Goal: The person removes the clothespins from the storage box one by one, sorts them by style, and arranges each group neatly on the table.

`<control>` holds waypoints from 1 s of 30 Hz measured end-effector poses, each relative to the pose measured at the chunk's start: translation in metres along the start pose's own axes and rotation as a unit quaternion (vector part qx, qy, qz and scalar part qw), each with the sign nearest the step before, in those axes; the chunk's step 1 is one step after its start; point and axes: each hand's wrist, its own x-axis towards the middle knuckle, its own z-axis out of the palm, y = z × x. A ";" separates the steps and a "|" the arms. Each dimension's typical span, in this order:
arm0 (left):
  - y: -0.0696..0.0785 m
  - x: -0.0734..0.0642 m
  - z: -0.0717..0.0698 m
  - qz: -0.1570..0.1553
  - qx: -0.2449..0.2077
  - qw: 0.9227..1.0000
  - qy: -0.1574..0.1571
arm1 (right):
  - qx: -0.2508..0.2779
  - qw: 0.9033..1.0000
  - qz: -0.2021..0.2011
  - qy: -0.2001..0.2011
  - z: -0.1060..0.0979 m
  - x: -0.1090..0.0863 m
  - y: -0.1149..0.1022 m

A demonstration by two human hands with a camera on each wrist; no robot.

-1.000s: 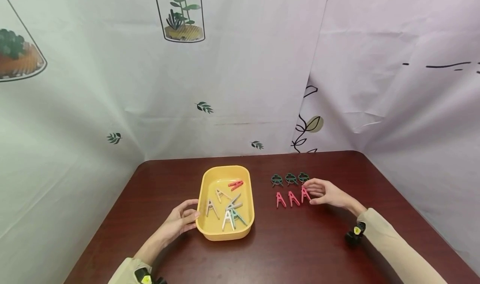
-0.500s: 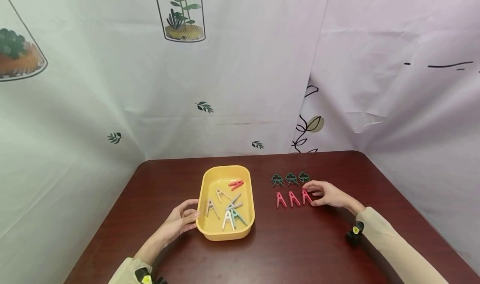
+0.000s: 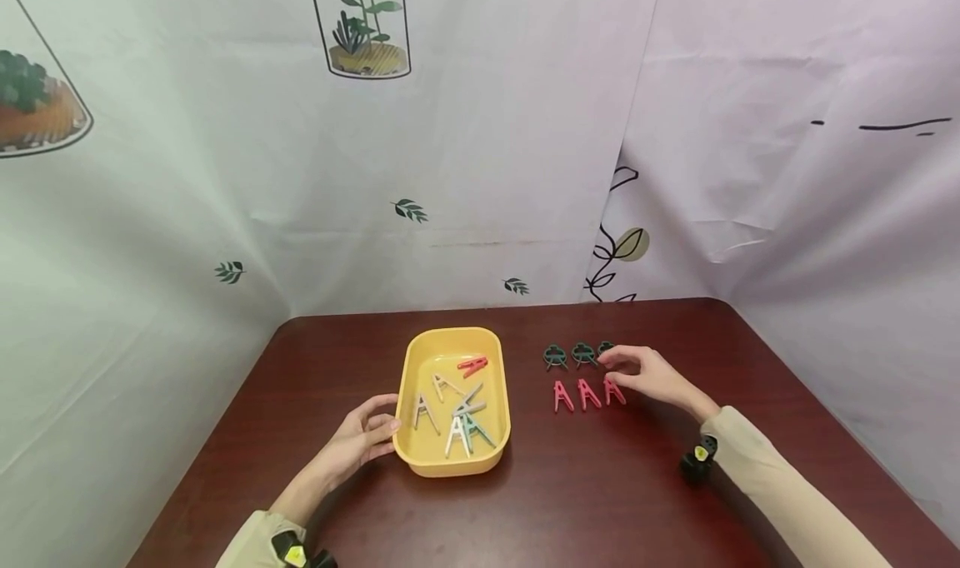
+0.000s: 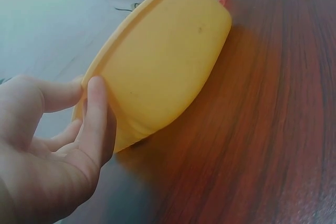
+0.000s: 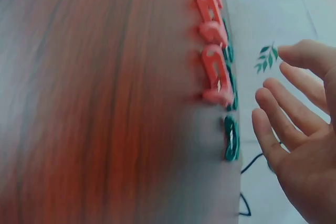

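Note:
My left hand [image 3: 363,439] touches the left side of a yellow tray [image 3: 450,469], thumb and fingertips at its rim. In the left wrist view the thumb lies against the tray's outer wall [image 4: 163,51]. Inside the tray are several clothespins, including a red one [image 3: 473,366] and a white one [image 3: 457,436]. My right hand [image 3: 651,375] hovers with nothing between its relaxed fingers. It is over the right end of two rows, partly covering the rightmost green clip [image 3: 604,348] and close to the rightmost pink clothespin [image 3: 613,392].
Two more green clips [image 3: 582,354] stand in the back row, with two more pink clothespins [image 3: 588,394] in front. A dark red-brown table [image 3: 570,493] carries everything. Printed cloth [image 3: 480,151] closes off its back and sides.
My right hand has lifted off the rightmost pink clothespin and shifted slightly back and left, toward the rightmost green clip. The left hand and tray have stayed in place.

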 end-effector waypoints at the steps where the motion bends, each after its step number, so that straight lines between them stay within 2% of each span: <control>1: 0.000 0.000 0.000 -0.001 0.001 1.000 0.002 | -0.001 1.000 -0.004 0.005 0.001 0.002 -0.002; 8: -0.001 -0.001 0.000 -0.002 -0.005 1.000 0.002 | 0.012 0.999 -0.033 0.021 0.014 0.012 -0.020; 14: 0.000 -0.001 0.000 0.004 -0.007 1.000 -0.001 | 0.019 0.999 -0.031 0.017 0.024 0.026 -0.041; 21: -0.001 0.001 0.000 0.002 -0.010 1.000 0.000 | 0.031 0.997 -0.062 -0.013 0.033 0.048 -0.060; 25: -0.002 0.001 0.000 0.002 -0.014 1.000 0.000 | 0.021 0.996 -0.083 -0.021 0.040 0.060 -0.069; 30: -0.003 0.001 0.000 0.003 -0.016 1.000 -0.001 | 0.031 0.995 -0.086 -0.043 0.048 0.074 -0.083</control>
